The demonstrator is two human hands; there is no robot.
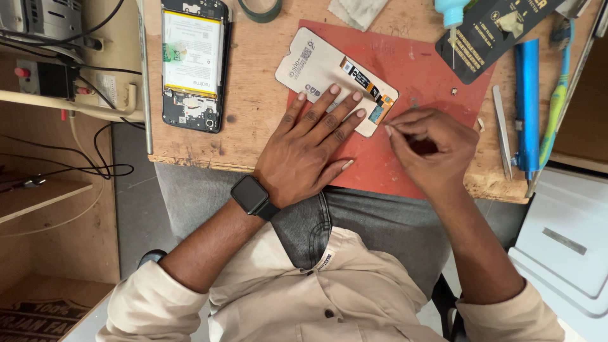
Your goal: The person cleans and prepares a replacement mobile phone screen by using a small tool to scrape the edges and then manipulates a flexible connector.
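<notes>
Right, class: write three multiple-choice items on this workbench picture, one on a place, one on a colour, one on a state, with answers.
1. Where does the left hand rest?
A on the screen panel
B on the tweezers
C on the tape roll

2. What colour is the mat?
A green
B red
C white

3. In what state is the phone?
A closed
B wrapped
C opened, battery showing

Answers:
1 A, its fingers lie flat on the panel.
2 B, the mat under the panel is red.
3 C, the back is off and the battery shows.
</notes>
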